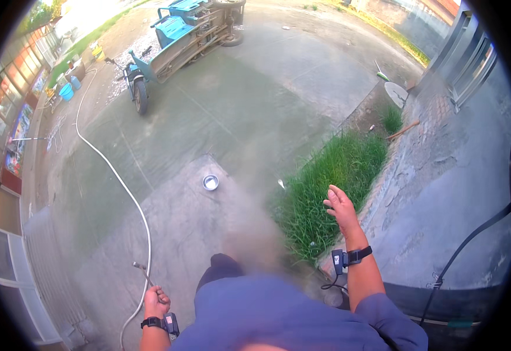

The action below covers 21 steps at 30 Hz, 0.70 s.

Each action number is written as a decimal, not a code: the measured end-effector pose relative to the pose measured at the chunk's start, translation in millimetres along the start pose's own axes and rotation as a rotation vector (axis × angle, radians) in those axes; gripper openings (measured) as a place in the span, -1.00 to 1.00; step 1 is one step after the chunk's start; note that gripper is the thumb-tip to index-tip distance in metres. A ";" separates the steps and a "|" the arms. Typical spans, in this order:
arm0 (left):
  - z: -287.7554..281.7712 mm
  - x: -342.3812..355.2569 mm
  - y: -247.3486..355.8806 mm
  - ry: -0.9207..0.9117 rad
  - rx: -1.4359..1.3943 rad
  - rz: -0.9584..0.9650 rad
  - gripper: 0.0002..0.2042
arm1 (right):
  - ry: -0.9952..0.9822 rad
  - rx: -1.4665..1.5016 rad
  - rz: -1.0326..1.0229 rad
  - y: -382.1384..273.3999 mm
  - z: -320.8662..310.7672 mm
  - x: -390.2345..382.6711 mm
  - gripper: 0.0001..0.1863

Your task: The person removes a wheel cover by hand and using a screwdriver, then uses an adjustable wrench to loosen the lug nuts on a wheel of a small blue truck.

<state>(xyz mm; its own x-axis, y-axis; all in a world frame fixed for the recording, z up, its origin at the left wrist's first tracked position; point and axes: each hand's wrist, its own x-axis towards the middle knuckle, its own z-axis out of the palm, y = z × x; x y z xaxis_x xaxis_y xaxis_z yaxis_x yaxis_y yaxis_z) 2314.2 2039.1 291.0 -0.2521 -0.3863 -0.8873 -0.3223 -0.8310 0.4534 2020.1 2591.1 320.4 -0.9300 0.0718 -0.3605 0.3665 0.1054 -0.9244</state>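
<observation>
My left hand, low in the view, is closed around a slim tool with a short crosswise head, which looks like a small hammer. A pale hose passes just behind that tool and curls down past my left wrist. To the right, my right hand is raised over the edge of a grass patch, fingers spread and nothing in them. Both wrists wear black straps with small boxes. On the concrete ahead of me sits a round metal bowl with something pale inside.
A blue cargo tricycle lies tipped on its side at the far end. Along the right runs a grey wall with a black cable. Buckets, including a blue one, stand far left. A white scrap lies by the grass.
</observation>
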 end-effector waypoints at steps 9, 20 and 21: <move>276.1 165.9 141.1 -0.078 0.111 0.068 -0.82 | 0.119 -0.025 0.022 -88.5 45.0 240.1 -0.34; 690.8 231.7 258.6 -0.342 0.182 0.028 -0.92 | 0.321 -0.064 0.142 -154.9 -29.1 525.1 -0.32; 716.8 237.4 265.0 -0.340 0.170 0.025 -0.92 | 0.325 -0.068 0.150 -153.7 -39.9 563.0 -0.32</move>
<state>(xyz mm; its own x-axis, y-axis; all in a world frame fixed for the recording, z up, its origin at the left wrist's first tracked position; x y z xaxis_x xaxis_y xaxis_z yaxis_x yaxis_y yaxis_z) 1514.9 2014.0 261.5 -0.5414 -0.2269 -0.8096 -0.4517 -0.7337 0.5077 1441.3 2654.9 264.5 -0.8118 0.4023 -0.4232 0.5098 0.1350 -0.8496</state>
